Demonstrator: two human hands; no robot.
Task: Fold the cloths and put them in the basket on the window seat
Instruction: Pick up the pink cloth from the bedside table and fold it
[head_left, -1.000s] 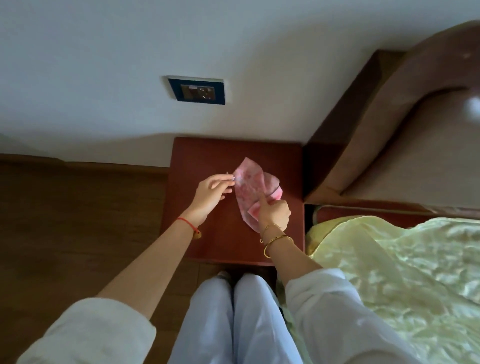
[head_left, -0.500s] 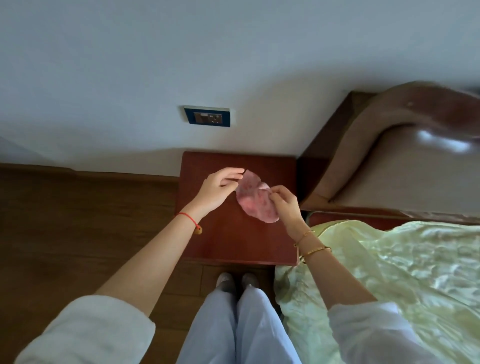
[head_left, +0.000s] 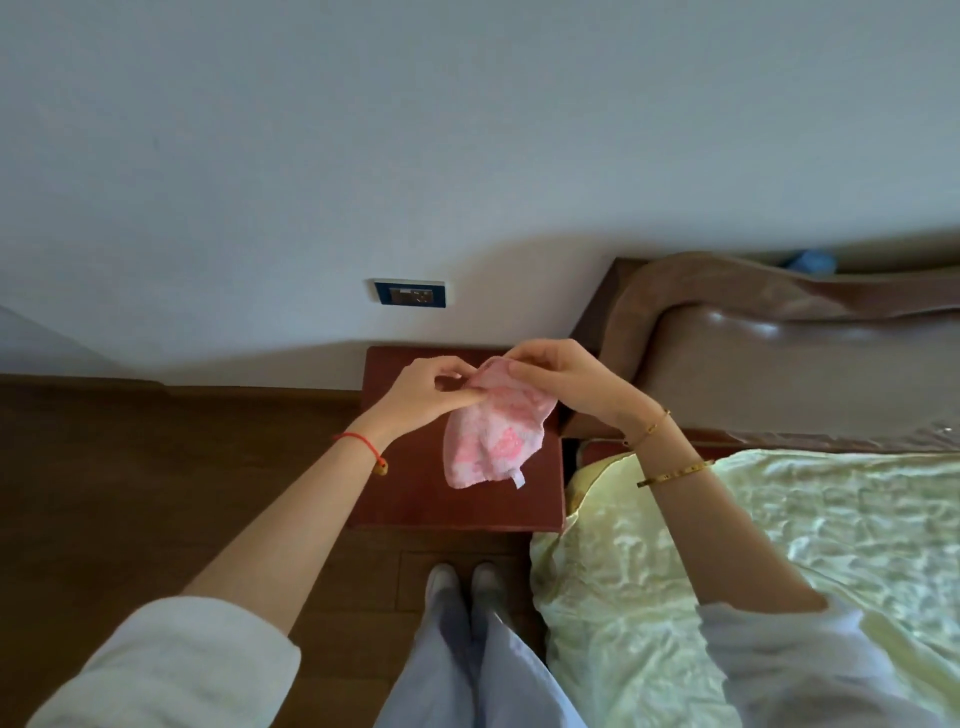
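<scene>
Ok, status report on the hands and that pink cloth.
Left hand and right hand both pinching pink cloth at its top edge. Cloth hanging over the nightstand. Basket not in view. Nothing in the way.

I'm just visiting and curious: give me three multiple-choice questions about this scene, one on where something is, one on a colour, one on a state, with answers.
1. Where is the pink cloth?
A. over the bedside table
B. on the bed
C. on the floor

2. What colour is the bed cover?
A. blue
B. pale yellow
C. red

3. How is the cloth held?
A. lying flat
B. by one hand
C. hanging, pinched by both hands

Answers:
1 A, the table's red-brown top shows behind it.
2 B, it looks pale yellow.
3 C, left hand and right hand grip its top edge.
</scene>
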